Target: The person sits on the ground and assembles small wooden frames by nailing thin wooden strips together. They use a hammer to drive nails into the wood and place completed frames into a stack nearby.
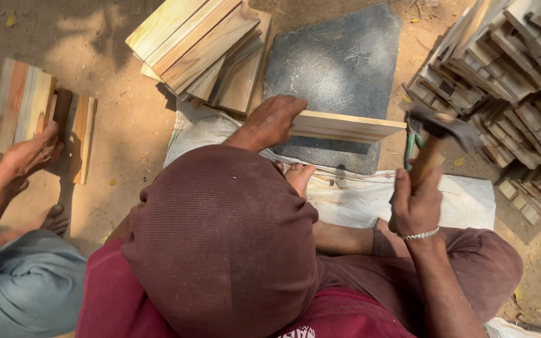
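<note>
A: Left hand (pixel 272 121) is out front, palm down, fingers curled over in a grip, forearm stretched forward.

B: And the right hand (pixel 416 203)?

A: Raised, fist closed tight (a beaded band shows at the wrist), forearm angled up from the lower right, elbow bent.

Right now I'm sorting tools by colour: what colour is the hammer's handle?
Light brown wood; the hammer in the right hand shows in the head view.
</note>
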